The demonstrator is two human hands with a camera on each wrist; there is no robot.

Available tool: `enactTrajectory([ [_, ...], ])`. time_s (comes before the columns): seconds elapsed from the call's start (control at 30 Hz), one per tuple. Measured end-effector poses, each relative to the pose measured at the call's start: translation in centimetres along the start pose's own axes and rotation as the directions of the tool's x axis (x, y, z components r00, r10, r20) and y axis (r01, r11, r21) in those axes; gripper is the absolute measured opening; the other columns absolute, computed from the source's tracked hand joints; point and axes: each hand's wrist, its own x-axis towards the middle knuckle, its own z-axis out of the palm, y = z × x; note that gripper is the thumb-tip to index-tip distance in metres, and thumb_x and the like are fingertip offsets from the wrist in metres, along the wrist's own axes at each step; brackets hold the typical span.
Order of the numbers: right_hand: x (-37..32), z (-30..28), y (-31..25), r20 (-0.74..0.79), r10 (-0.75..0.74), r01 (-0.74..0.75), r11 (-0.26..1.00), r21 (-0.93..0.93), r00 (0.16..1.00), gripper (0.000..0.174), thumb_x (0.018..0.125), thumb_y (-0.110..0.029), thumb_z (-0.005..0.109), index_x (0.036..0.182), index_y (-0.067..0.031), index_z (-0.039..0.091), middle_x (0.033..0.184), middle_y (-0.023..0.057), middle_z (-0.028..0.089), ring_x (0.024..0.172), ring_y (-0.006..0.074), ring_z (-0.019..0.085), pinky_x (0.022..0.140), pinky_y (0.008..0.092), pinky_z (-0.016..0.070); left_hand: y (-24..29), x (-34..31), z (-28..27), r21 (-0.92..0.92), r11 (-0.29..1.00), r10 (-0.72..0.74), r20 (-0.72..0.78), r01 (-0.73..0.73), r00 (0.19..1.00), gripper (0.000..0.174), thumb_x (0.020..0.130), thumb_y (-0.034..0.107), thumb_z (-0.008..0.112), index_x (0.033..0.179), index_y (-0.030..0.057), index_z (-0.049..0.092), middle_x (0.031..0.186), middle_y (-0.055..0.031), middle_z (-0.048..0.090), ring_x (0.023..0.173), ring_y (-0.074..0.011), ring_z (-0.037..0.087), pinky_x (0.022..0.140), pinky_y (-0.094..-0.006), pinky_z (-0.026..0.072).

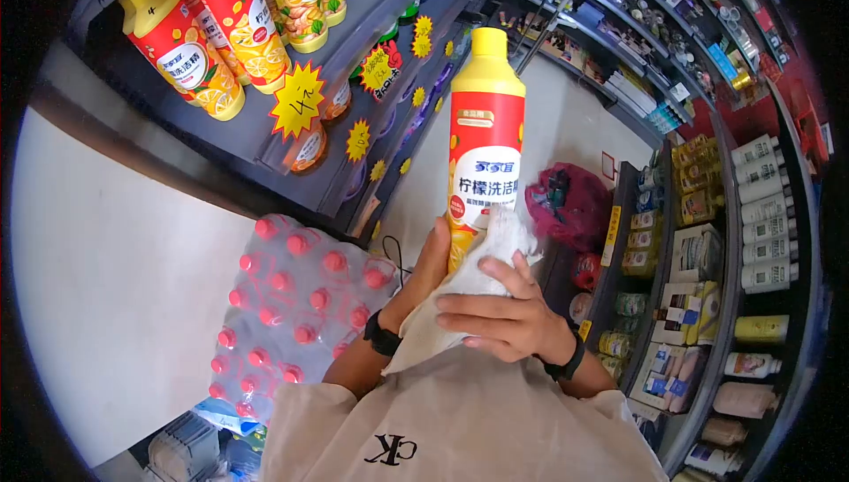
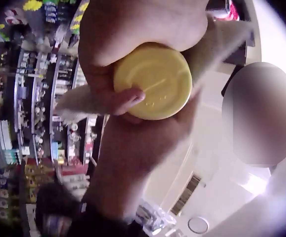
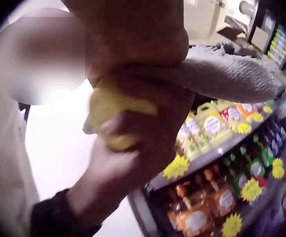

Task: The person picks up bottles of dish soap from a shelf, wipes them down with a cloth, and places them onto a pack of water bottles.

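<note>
Upright in front of the chest is a yellow dish soap bottle (image 1: 486,128) with a red and white lemon label. My left hand (image 1: 426,274) grips it low down, partly hidden behind the cloth. A whitish cloth (image 1: 495,256) wraps the bottle's lower right side, and my right hand (image 1: 508,318) holds it there with bent fingers. The left wrist view looks up at the round yellow base (image 2: 155,74), with hands about it. In the right wrist view, one end of the cloth (image 3: 227,74) sticks out beside the hands.
A shelf of similar bottles (image 1: 243,22) with star-shaped price tags (image 1: 298,100) stands at upper left. Below it sits a shrink-wrapped pack of pink-capped bottles (image 1: 292,305). Stocked shelves (image 1: 699,243) line the right side. A dark pink bag (image 1: 570,208) is on the floor beyond the bottle.
</note>
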Motion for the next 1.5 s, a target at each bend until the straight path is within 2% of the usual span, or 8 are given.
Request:
enactTrajectory([
  [0.23,4.2,-5.3,4.3,-0.269,0.261,-0.264,0.964,0.024,0.927,0.034,0.090,-0.037,0.049,0.101,-0.0172,0.075,0.120,0.0054,0.065,0.134,0.0388,0.033,0.113,0.0514,0.0075,-2.8,0.2,-0.7,0.450,0.884,0.109,0.075,-0.131,0.991,0.074,0.091,0.062,0.037,0.142,0.0077,0.035,0.129,-0.0103,0.055,0.111,-0.0224,0.059,0.095,-0.0347,0.0483],
  [0.4,0.6,-2.2,1.3,-0.118,0.137,-0.108,0.968,0.226,0.984,0.035,0.094,-0.033,0.044,0.109,-0.0212,0.073,0.128,-0.0013,0.061,0.138,0.0340,0.029,0.116,0.0499,0.0002,-1.8,0.2,-0.3,0.408,0.908,0.109,-0.022,-0.091,0.994,0.080,0.089,0.068,0.028,0.141,0.0068,0.036,0.130,-0.0098,0.055,0.112,-0.0221,0.058,0.094,-0.0338,0.0484],
  [0.57,-1.1,-0.2,-0.8,-0.054,0.039,-0.034,0.996,0.085,0.998,0.037,0.085,-0.038,0.057,0.116,-0.0224,0.069,0.135,-0.0094,0.054,0.139,0.0269,0.030,0.118,0.0478,0.0023,0.5,0.3,0.6,0.530,0.845,0.083,-0.010,-0.065,0.997,0.085,0.089,0.071,0.021,0.139,0.0057,0.037,0.130,-0.0094,0.055,0.114,-0.0214,0.057,0.095,-0.0329,0.0478],
  [0.87,-0.2,-0.4,-1.0,-0.045,0.022,-0.021,0.999,0.024,0.999,0.042,0.079,-0.038,0.065,0.116,-0.0182,0.068,0.133,-0.0057,0.056,0.133,0.0272,0.040,0.117,0.0480,0.0073,-0.2,2.9,-3.0,0.762,0.602,0.371,-0.002,-0.239,0.928,0.068,0.093,0.056,0.049,0.133,0.0019,0.039,0.118,-0.0082,0.055,0.106,-0.0167,0.054,0.090,-0.0311,0.0459],
  [0.97,-0.5,-0.5,-0.4,-0.019,0.040,-0.040,0.999,0.017,0.999,0.043,0.077,-0.038,0.067,0.115,-0.0176,0.068,0.131,-0.0034,0.058,0.132,0.0284,0.042,0.117,0.0484,0.0083,-0.5,3.4,-7.2,0.414,0.910,0.057,-0.116,-0.004,0.992,0.076,0.088,0.064,0.049,0.136,0.0055,0.042,0.127,-0.0131,0.055,0.111,-0.0251,0.056,0.097,-0.0404,0.0440],
  [1.2,0.3,-2.7,2.5,-0.133,0.328,-0.310,0.941,0.138,0.935,0.039,0.075,-0.037,0.065,0.105,-0.0138,0.071,0.125,0.0049,0.062,0.134,0.0341,0.037,0.114,0.0515,0.0134,-6.8,5.3,-6.0,-0.350,0.936,0.198,0.486,-0.018,0.851,0.050,0.102,0.036,0.038,0.140,0.0054,0.036,0.129,-0.0052,0.050,0.117,-0.0161,0.051,0.104,-0.0335,0.0376],
  [1.4,-1.0,-1.4,1.6,-0.207,0.400,-0.358,0.909,0.213,0.893,0.040,0.077,-0.040,0.062,0.101,-0.0106,0.072,0.119,0.0084,0.065,0.133,0.0385,0.038,0.113,0.0531,0.0130,-5.0,2.8,-5.0,0.065,0.987,-0.148,0.007,0.147,0.989,0.047,0.101,0.020,0.036,0.146,0.0072,0.027,0.137,-0.0048,0.043,0.126,-0.0145,0.044,0.107,-0.0292,0.0349],
  [1.5,-2.5,-0.9,0.7,-0.230,0.412,-0.367,0.905,0.216,0.881,0.038,0.076,-0.040,0.064,0.099,-0.0108,0.073,0.115,0.0077,0.066,0.133,0.0382,0.038,0.113,0.0525,0.0127,-4.6,2.2,-1.9,0.503,0.864,-0.013,-0.030,0.026,0.999,0.039,0.097,0.020,0.045,0.133,0.0049,0.043,0.120,-0.0074,0.055,0.110,-0.0175,0.056,0.091,-0.0296,0.0461],
])
